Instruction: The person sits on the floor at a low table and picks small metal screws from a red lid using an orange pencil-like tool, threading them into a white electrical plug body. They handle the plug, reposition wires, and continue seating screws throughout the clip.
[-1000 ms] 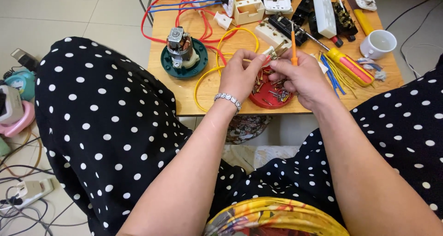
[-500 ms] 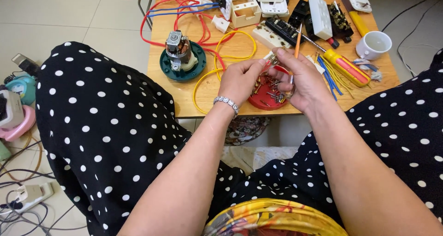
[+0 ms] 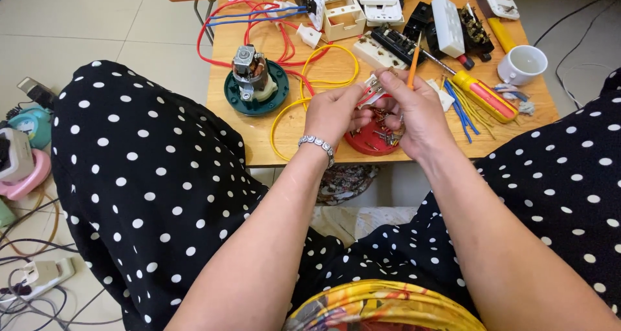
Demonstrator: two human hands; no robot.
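left hand (image 3: 336, 114), right hand (image 3: 417, 114) grips both pinching small white part (image 3: 370, 90) above red dish (image 3: 369, 142).

a white cup (image 3: 524, 64) stands near a yellow-handled screwdriver (image 3: 480, 91), with a small motor (image 3: 248, 71) on a green base (image 3: 277, 90).

Bright, even daylight, soft faint shadows under the bench (image 3: 284, 143) edge, no glare, sharp focus throughout, slight wide-angle bending at the frame's edges.
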